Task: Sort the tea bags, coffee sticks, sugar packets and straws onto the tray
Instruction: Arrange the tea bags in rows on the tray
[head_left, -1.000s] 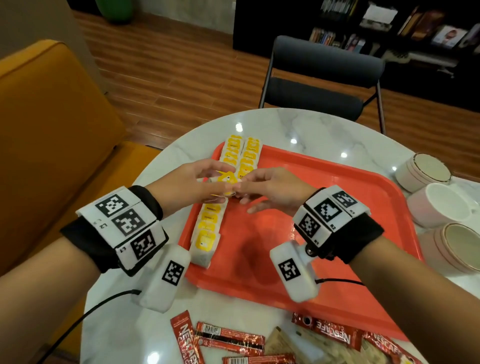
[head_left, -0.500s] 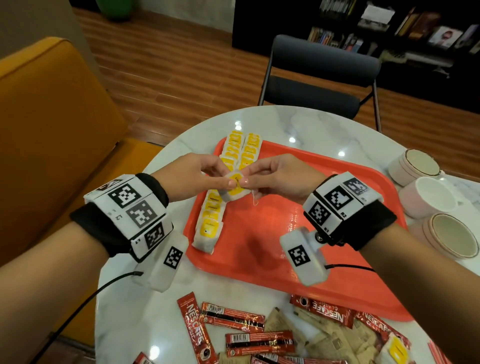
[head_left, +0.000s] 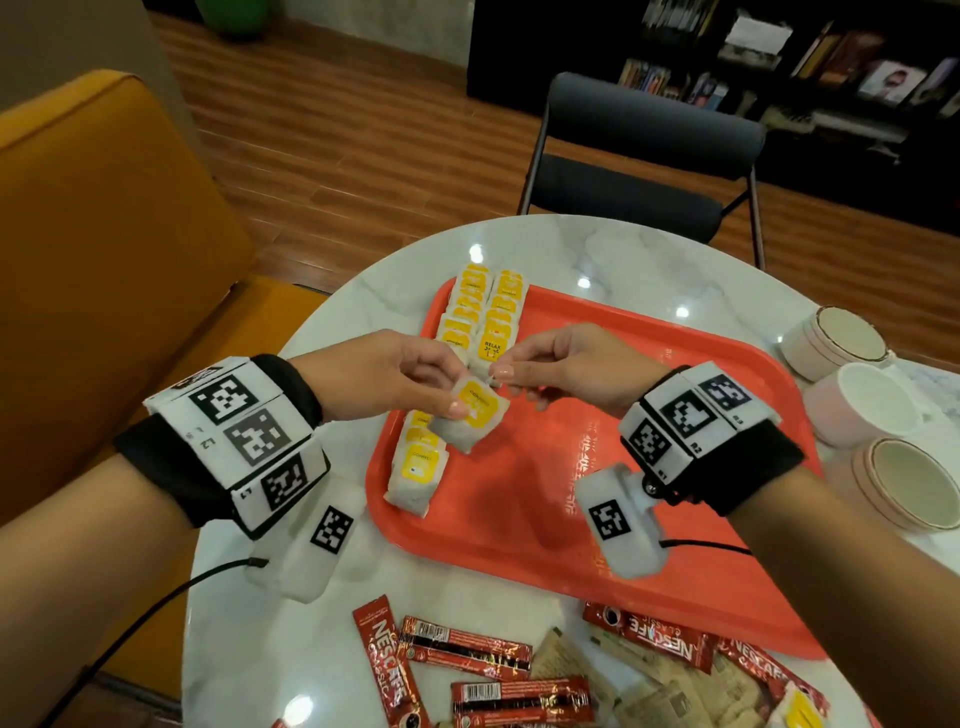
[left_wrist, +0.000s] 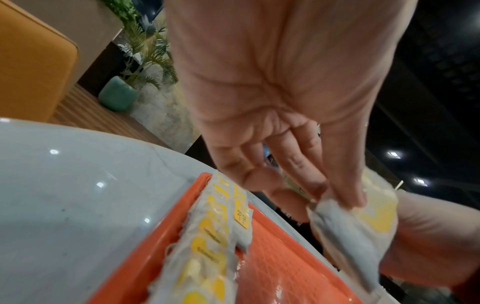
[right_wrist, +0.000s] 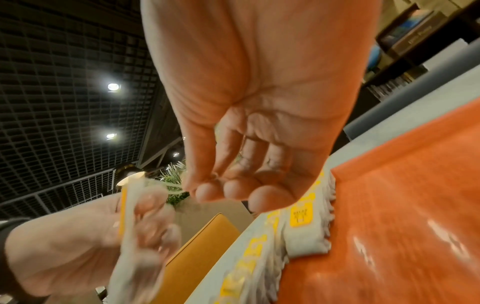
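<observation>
I hold one white tea bag with a yellow tag (head_left: 471, 411) just above the left part of the red tray (head_left: 597, 478). My left hand (head_left: 453, 402) pinches its left edge between thumb and fingers, as the left wrist view shows (left_wrist: 337, 197). My right hand (head_left: 500, 372) pinches the thin string at the bag's top corner; the right wrist view shows thumb and forefinger closed on it (right_wrist: 192, 186). Two rows of tea bags (head_left: 488, 317) lie along the tray's left edge, with a shorter row (head_left: 421, 462) nearer me.
Red coffee sticks (head_left: 467, 649) and brown sugar packets (head_left: 628, 680) lie mixed on the marble table (head_left: 291, 649) in front of the tray, with one more tea bag (head_left: 800, 712). Three cups (head_left: 862, 400) stand at the right. A dark chair (head_left: 644, 156) is behind the table.
Both hands have lifted the tea bag off the row. It has turned tag-up in my left hand, and my right fingers have slid to its top corner string.
</observation>
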